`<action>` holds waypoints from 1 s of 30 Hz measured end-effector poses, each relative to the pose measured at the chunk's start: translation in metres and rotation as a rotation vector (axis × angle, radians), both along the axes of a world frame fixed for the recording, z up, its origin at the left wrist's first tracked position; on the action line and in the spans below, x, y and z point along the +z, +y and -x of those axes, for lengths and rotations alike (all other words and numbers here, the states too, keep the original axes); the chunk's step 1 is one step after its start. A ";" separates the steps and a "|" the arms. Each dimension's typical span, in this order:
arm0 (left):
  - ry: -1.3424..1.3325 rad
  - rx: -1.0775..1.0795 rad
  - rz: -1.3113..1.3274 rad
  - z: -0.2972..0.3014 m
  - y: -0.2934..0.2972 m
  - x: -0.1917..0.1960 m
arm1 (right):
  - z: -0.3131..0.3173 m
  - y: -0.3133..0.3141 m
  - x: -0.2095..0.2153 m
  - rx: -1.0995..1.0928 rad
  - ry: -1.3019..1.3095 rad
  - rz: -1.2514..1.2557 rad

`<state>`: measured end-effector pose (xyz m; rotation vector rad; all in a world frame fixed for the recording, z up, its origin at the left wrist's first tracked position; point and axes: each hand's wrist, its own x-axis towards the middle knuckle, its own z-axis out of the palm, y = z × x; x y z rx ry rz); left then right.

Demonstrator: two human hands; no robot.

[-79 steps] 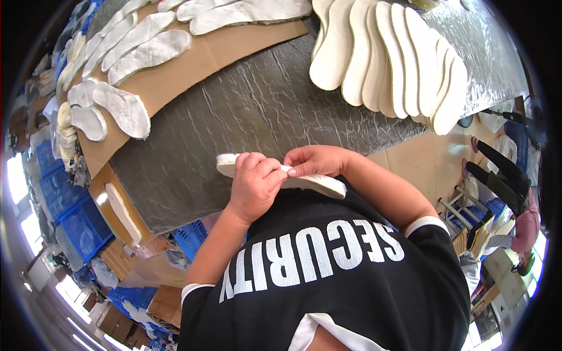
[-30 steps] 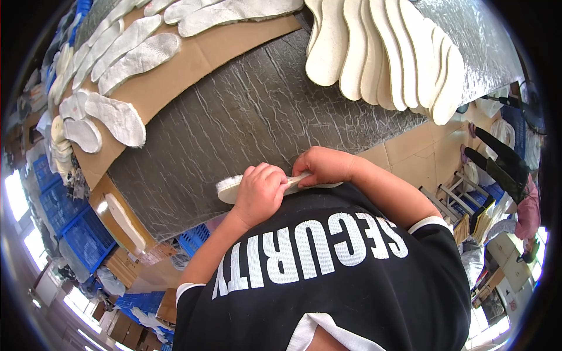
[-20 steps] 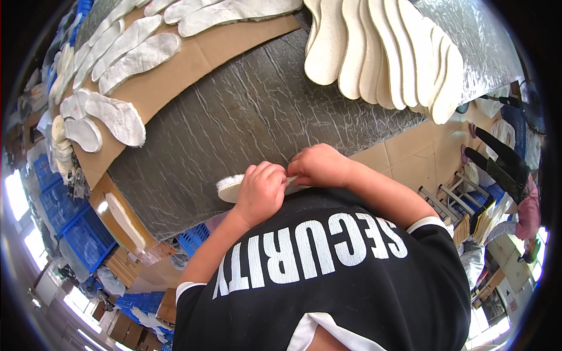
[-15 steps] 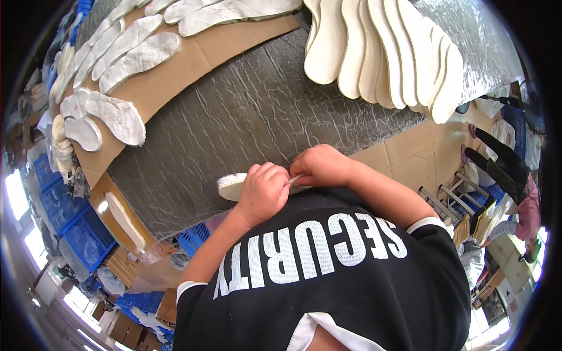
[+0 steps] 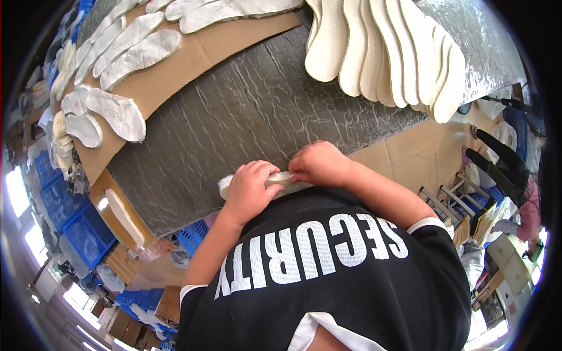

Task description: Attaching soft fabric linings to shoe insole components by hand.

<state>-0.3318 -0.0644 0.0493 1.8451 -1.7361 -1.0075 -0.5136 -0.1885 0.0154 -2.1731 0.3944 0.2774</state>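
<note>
At the table's near edge, close against my shirt, a cream fleecy insole (image 5: 283, 178) lies under both my hands. My left hand (image 5: 250, 188) is wrapped over its left part, fingers on the far edge and thumb on the near side. A fluffy white end of the insole sticks out left of that hand. My right hand (image 5: 319, 166) pinches the insole's far edge a little to the right, its fingertips partly hidden. The insole's right end is hidden behind my right hand and shirt.
Cream insoles (image 5: 325, 55) overlap in a fanned row at the far right of the dark table (image 5: 222, 117). Several whitish fluffy insoles (image 5: 140, 58) lie on brown cardboard (image 5: 199, 55) at the far left. Blue crates (image 5: 88, 240) stand left; another person (image 5: 515, 175) is off to the right.
My left hand has shifted slightly left, away from my right hand, and its fingers have loosened and spread along the insole. More of the insole shows between my hands.
</note>
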 end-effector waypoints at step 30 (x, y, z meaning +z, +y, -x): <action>0.126 0.104 -0.252 -0.019 0.012 -0.005 | -0.024 0.018 0.001 0.054 -0.147 0.274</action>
